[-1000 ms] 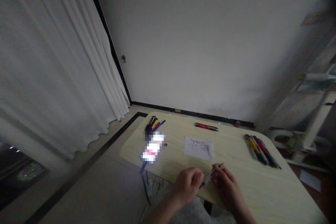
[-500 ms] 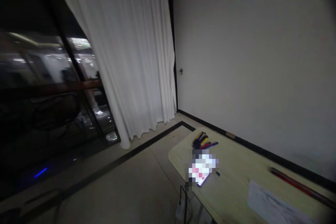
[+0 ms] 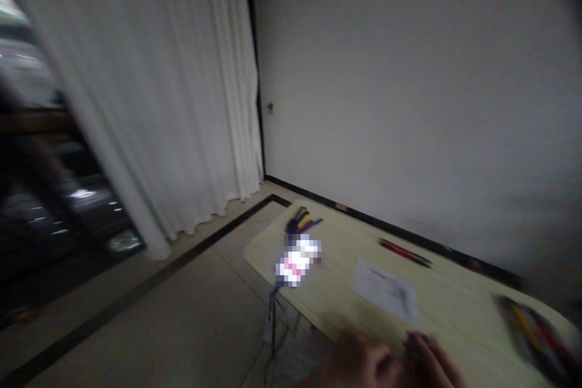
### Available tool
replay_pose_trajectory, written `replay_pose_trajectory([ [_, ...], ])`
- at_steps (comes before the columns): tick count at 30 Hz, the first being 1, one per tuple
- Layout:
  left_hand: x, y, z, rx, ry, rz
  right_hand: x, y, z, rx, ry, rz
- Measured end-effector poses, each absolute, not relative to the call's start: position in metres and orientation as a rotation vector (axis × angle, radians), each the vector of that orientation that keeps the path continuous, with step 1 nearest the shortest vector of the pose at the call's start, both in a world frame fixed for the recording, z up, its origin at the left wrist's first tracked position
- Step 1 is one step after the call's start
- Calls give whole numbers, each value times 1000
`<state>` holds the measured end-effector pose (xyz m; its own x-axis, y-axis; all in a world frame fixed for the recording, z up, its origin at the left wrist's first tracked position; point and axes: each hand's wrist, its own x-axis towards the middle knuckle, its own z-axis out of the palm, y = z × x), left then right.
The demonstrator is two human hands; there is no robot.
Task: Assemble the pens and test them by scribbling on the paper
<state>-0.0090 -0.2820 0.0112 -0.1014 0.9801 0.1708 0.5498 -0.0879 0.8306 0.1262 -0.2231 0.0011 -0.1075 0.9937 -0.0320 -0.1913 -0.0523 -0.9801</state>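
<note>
My left hand (image 3: 359,359) is at the bottom edge over the table's near side, blurred, with its fingers curled in. Close to its right is my right hand (image 3: 431,362), its fingers bent and pressed together. What either hand holds, if anything, cannot be made out. Beyond them a white sheet of paper (image 3: 385,291) with dark drawn marks lies on the pale yellow table (image 3: 336,297). Two long, thin red-and-black items (image 3: 404,252) lie along the far edge, past the paper.
A lit, pixelated screen (image 3: 297,262) lies near the table's left end, with several pens (image 3: 302,220) behind it. Blurred coloured items (image 3: 539,333) lie at the right. Cables (image 3: 273,321) hang below the left side. A white curtain (image 3: 173,91) and a wall (image 3: 400,85) stand behind.
The view has swung to the right, so the table and curtain sit further left. Both my hands have come into view at the bottom, and the coloured items at the right now show.
</note>
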Motion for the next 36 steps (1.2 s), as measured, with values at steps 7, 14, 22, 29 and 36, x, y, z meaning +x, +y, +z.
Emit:
replay_pose_trajectory([
  [7, 23, -273, 6, 2080, 1651, 955, 155, -222, -5, -1006, -1043, 1393],
  [14, 19, -262, 15, 1931, 1549, 976, 153, -219, -2, -980, -1076, 1344],
  [22, 22, -251, 17, 1879, 1508, 1022, 142, -216, 3, -978, -1172, 1296],
  [29, 21, -257, 13, 1919, 1521, 1025, 144, -223, 2, -1060, -1322, 1187],
  [36, 20, -258, 13, 1929, 1524, 1073, 145, -221, -4, -1035, -1271, 1244],
])
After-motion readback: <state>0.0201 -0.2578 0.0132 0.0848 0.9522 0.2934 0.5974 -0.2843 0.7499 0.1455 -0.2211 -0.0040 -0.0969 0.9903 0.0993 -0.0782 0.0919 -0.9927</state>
